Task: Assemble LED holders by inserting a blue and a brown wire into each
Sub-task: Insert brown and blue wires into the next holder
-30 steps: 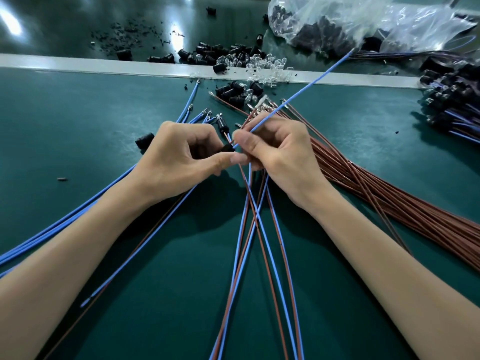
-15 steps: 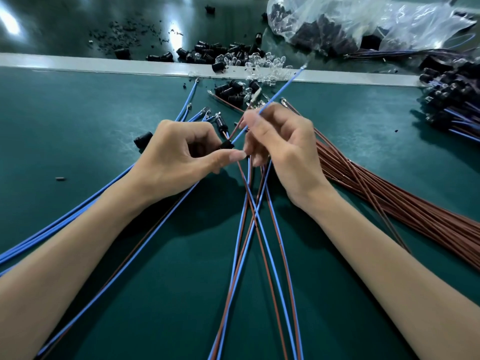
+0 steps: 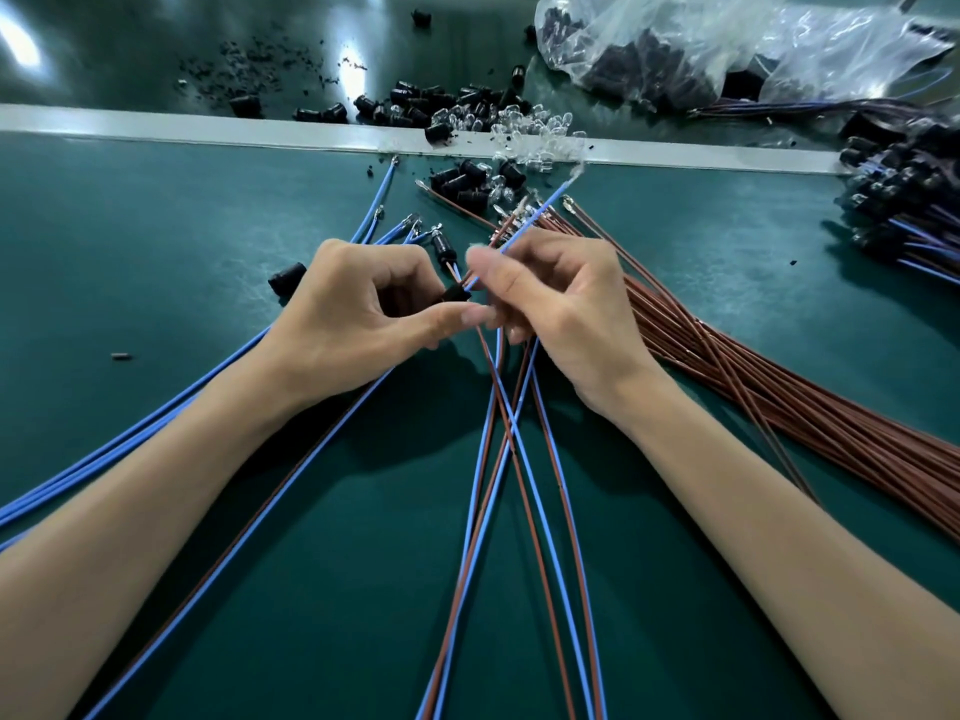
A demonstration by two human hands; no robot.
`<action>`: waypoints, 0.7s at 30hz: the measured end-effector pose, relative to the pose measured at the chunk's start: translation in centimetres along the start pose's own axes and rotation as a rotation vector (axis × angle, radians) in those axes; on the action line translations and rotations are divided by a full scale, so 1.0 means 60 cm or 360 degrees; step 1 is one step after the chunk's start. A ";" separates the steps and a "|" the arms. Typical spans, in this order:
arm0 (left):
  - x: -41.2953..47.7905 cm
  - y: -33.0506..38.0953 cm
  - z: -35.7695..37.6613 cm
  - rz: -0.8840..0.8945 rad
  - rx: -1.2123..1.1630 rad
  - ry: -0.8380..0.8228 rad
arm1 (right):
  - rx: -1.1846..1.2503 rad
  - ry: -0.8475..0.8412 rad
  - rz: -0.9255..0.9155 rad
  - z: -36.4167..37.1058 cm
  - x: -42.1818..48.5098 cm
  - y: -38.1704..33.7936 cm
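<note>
**A:** Head view, the only one. What could go wrong from here?

**B:** The blue wire [image 3: 535, 215] meets the LED holder [image 3: 454, 294] at a slant, with its free end pointing to 1 o'clock. I'd judge that an off-axis push could bend the terminal or stop it short. The fingers hide the holder's mouth, so I cannot tell whether the wire is seated. The holder is small and held only at the fingertips, so it could twist or slip out. The crossed wires [image 3: 511, 433] run under the hands toward 6 o'clock, and a snag there could drag on the work.

**A:** Could the colours get mixed up?

**B:** Possibly. The brown wire bundle [image 3: 779, 402] lies just beside the right hand and fans toward 4 o'clock. The loose blue wires [image 3: 156, 418] run off to 8 o'clock.

**A:** And the hands?

**B:** The left hand [image 3: 363, 309] is curled, with thumb and forefinger pinching the holder near the picture's centre, over the green mat [image 3: 156, 252]. The right hand [image 3: 561, 309] is close beside it at 3 o'clock, fingers curled round the blue wire. Its fingertips are blurred, so the exact pinch is unclear. Both forearms come in from the lower corners.

**A:** Supplies?

**B:** Spare holders [image 3: 462, 181] and clear LEDs [image 3: 530, 132] at 12 o'clock, and a plastic bag [image 3: 675, 39] at 1.
</note>
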State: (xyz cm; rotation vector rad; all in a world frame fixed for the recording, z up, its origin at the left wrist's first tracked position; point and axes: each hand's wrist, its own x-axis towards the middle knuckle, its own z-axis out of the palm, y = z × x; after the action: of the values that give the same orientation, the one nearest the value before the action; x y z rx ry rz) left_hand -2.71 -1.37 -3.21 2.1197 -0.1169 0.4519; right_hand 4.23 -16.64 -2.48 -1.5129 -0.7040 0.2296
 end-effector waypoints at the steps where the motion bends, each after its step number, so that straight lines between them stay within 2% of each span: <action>1: 0.000 0.001 0.000 0.0001 -0.0006 0.0010 | 0.0060 0.0040 0.0010 -0.001 0.000 -0.001; 4: 0.000 0.002 -0.001 0.0000 -0.0013 0.0027 | 0.0146 0.0149 0.0016 -0.004 0.003 -0.002; 8: 0.000 0.002 0.001 0.0003 0.0002 0.0027 | -0.0053 0.0033 -0.0039 0.003 -0.001 0.000; 13: 0.000 0.003 0.000 0.0012 0.0010 0.0014 | 0.0196 0.0166 0.0081 -0.004 0.003 -0.002; 21: 0.000 0.006 0.000 0.0003 0.0030 0.0015 | 0.0175 0.0209 0.0004 -0.006 0.007 0.006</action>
State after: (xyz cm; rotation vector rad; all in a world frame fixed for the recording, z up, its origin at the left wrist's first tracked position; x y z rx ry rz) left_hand -2.80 -1.56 -2.90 2.1356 -0.1094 0.4656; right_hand 4.87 -16.67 -2.70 -1.4106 -0.5759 0.1663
